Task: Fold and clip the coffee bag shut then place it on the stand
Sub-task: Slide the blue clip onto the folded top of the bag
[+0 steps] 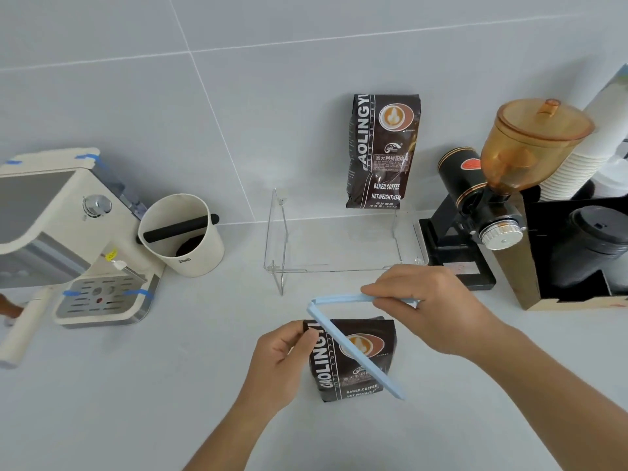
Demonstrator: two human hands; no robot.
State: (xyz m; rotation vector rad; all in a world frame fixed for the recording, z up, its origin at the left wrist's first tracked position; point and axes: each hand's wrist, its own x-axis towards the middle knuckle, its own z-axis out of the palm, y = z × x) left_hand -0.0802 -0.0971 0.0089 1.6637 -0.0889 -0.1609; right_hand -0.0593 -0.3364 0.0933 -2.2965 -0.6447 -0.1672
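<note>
Over grey counter (136,402), right hand (438,311) pinching open clip (353,338).

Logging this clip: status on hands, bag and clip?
Left hand pinching coffee bag top. Right hand holding blue clip, open, not on bag. Clear stand holds another bag.

You get bright, even, soft light with no hard shadows; only faint ones sit under the hands and beside the knock box (185,234). The wide lens bends the wall's tile lines (210,107) and leans the machine (51,232) and cup stack (584,144) at the edges. The clear stand (282,239) catches pale glare along its edges. Your picture is slightly soft, and small print on the bags is blurred.
</note>
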